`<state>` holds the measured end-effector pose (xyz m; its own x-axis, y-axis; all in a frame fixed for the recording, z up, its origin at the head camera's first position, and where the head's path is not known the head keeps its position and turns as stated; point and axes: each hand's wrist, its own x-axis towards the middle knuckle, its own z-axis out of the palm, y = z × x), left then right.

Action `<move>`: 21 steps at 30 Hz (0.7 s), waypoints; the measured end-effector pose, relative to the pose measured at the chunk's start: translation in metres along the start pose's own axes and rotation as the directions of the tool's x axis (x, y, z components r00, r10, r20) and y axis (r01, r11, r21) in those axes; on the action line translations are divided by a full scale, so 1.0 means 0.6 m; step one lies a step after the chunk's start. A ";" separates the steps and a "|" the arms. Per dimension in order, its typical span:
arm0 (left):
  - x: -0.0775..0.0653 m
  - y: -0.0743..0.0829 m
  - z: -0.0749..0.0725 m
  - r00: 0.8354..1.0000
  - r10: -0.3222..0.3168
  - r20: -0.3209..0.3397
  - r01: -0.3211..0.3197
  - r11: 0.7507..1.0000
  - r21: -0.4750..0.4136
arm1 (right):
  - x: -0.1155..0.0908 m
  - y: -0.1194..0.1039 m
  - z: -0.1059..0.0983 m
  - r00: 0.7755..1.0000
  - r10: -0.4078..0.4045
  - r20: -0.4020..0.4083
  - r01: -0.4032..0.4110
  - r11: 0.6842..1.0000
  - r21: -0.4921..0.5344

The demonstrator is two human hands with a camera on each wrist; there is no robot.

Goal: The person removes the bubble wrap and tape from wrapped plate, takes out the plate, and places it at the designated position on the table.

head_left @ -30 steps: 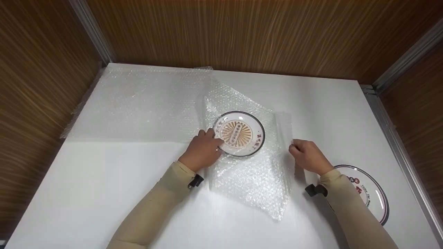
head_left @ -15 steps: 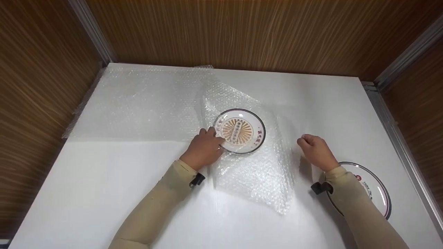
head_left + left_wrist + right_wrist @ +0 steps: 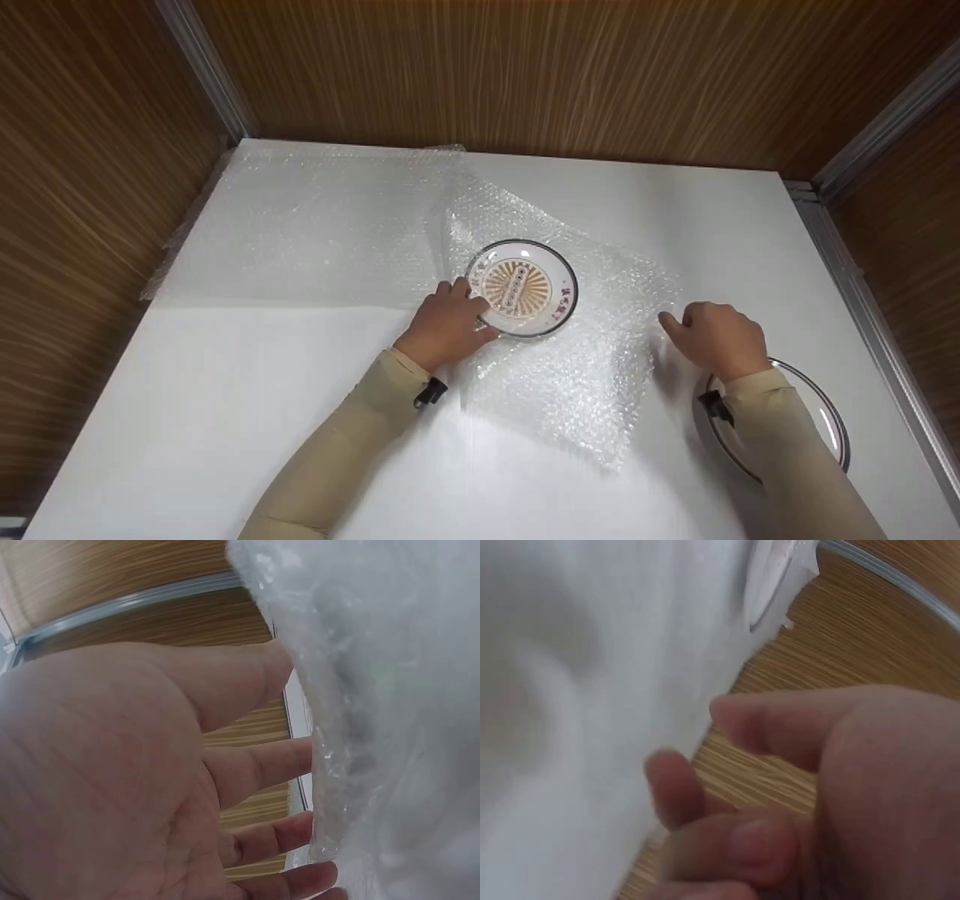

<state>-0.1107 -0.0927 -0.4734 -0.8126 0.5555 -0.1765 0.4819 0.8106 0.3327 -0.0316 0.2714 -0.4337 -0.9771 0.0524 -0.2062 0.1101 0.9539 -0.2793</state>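
Note:
A small round plate [image 3: 559,281] with a dark rim and an orange sunburst lies on a sheet of bubble wrap [image 3: 555,397] in the middle of the table. Its left part looks hazy, as if under clear wrap. My left hand [image 3: 444,324] rests at the plate's left edge; in the left wrist view its straight fingers [image 3: 262,765] touch the wrap. Just past the sheet's right edge is my right hand [image 3: 716,337], holding nothing. The right wrist view shows its fingers loosely bent, with thumb and index finger apart.
A larger dark-rimmed plate [image 3: 825,420] lies at the right, partly under my right forearm. Another bubble wrap sheet [image 3: 315,232] covers the back left of the white table [image 3: 225,420], overhanging its left edge. Wood-grain panels [image 3: 510,82] stand around the table.
My right hand has drawn the sheet's right edge outward to the right, then let it go and moved slightly further right. My left hand and the small plate have barely moved.

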 end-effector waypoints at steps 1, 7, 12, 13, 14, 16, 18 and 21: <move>-0.001 -0.001 0.001 1.000 0.007 -0.010 -0.007 1.000 0.002 | -0.003 -0.011 0.000 0.997 -0.043 -0.059 0.043 0.999 0.004; -0.003 -0.005 -0.003 0.999 0.024 -0.046 -0.023 1.000 0.019 | 0.011 -0.103 0.028 0.914 -0.358 -0.189 0.373 0.927 0.046; -0.006 -0.008 -0.013 0.999 0.012 -0.049 -0.011 1.000 0.017 | 0.048 -0.156 0.058 0.883 -0.437 -0.170 0.455 0.887 0.081; -0.005 -0.007 -0.014 0.999 0.012 -0.040 -0.012 1.000 0.018 | 0.055 -0.162 0.062 0.882 -0.440 -0.170 0.458 0.885 0.086; -0.005 -0.007 -0.013 0.999 0.015 -0.037 -0.014 1.000 0.015 | 0.061 -0.166 0.067 0.880 -0.443 -0.170 0.461 0.883 0.084; -0.004 -0.006 -0.011 0.999 0.020 -0.027 -0.020 1.000 0.006 | 0.070 -0.171 0.076 0.875 -0.453 -0.171 0.469 0.881 0.067; -0.002 -0.004 -0.008 0.999 0.025 -0.022 -0.025 1.000 -0.008 | 0.076 -0.172 0.084 0.866 -0.470 -0.168 0.483 0.875 0.042; -0.001 -0.003 -0.005 0.999 0.024 -0.026 -0.025 0.999 -0.023 | 0.081 -0.171 0.094 0.837 -0.523 -0.163 0.529 0.848 -0.003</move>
<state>-0.1121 -0.0951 -0.4714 -0.8088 0.5701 -0.1441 0.4944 0.7920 0.3581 -0.0801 0.1596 -0.4681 -0.9048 -0.4065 0.1266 -0.4244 0.8377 -0.3438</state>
